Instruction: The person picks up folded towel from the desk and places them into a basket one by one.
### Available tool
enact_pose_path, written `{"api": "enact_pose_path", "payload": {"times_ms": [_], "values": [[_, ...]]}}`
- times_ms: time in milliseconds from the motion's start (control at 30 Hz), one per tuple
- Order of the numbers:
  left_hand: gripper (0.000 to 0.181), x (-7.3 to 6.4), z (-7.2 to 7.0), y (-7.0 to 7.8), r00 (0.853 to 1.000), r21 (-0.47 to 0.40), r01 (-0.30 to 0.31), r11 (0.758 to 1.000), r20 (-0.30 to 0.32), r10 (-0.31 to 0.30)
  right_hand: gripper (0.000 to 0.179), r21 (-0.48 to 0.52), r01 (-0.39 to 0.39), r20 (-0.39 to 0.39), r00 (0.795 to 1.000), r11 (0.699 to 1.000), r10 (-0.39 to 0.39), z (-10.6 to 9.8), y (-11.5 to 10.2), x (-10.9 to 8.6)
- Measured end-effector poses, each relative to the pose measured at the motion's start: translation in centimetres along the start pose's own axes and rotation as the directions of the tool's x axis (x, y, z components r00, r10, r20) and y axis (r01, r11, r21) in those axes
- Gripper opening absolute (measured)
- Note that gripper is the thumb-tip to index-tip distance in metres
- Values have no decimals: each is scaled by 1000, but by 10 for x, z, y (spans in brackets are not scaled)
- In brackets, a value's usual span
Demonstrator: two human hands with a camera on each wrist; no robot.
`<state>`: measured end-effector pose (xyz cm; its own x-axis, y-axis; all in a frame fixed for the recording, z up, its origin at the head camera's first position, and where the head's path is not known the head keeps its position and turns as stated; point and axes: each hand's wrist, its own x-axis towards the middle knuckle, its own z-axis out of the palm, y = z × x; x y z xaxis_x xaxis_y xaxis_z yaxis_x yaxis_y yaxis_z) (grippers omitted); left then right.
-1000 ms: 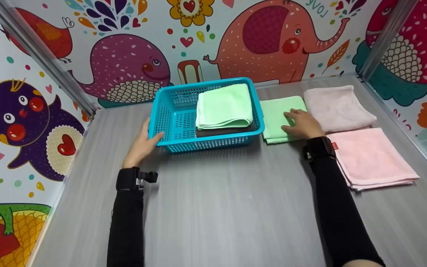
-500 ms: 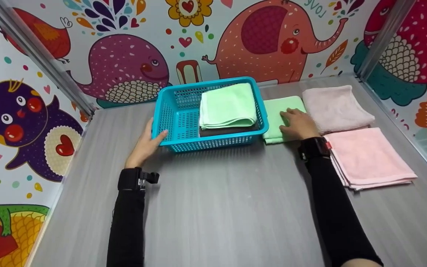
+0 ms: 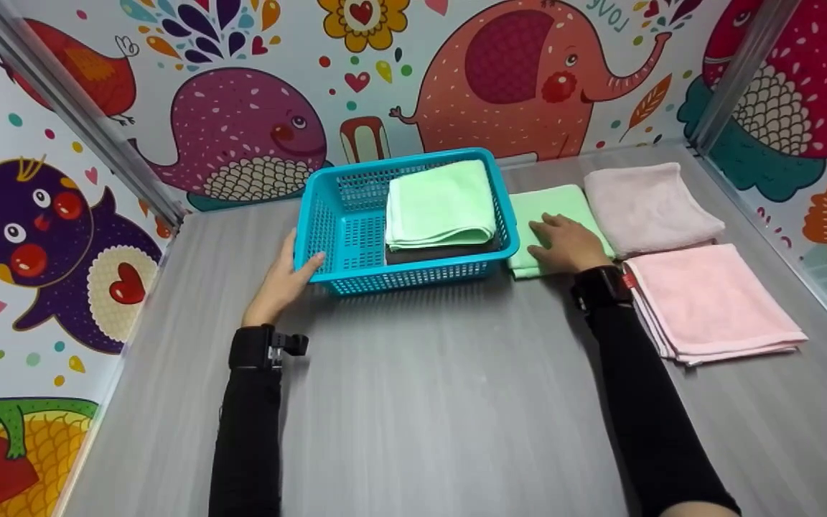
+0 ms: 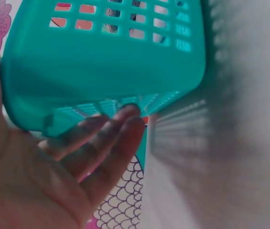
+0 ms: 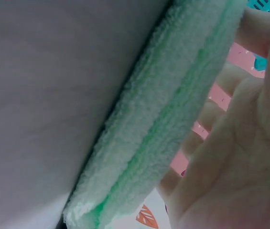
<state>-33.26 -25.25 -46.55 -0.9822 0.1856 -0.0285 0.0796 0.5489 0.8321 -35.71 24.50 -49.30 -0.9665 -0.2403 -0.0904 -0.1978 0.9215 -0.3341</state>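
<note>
Towel (image 3: pixel 553 202), lt green, fluffy, folded, under R grip (image 3: pixel 568 244)

Head view | wall (image 3: pixel 385 79): one printed word, "LOVE", letters turned from upright, above the trunk of the coral elephant (image 3: pixel 507 86), close to the upper frame edge | red tag (image 3: pixel 629 278) at the left edge of the folded pink towel (image 3: pixel 715 301): any marking too small to read.
</note>
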Motion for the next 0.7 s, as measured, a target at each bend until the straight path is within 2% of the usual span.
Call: {"api": "enact_pose_path", "payload": {"times_ms": [367, 533, 700], "values": [[85, 2, 2, 0, 1000, 29, 29, 999, -1, -29, 62, -57, -50, -14, 999, 997, 50, 4, -18, -29], [83, 2, 1, -1, 999, 22, 39, 999, -4, -39, 61, -136, -35, -5, 999, 990, 34, 7, -24, -49], [83, 1, 1, -3, 1000, -3, 19, 1000, -2, -19, 57, -232, 0, -36, 999, 973, -9, 9, -33, -75]]}}
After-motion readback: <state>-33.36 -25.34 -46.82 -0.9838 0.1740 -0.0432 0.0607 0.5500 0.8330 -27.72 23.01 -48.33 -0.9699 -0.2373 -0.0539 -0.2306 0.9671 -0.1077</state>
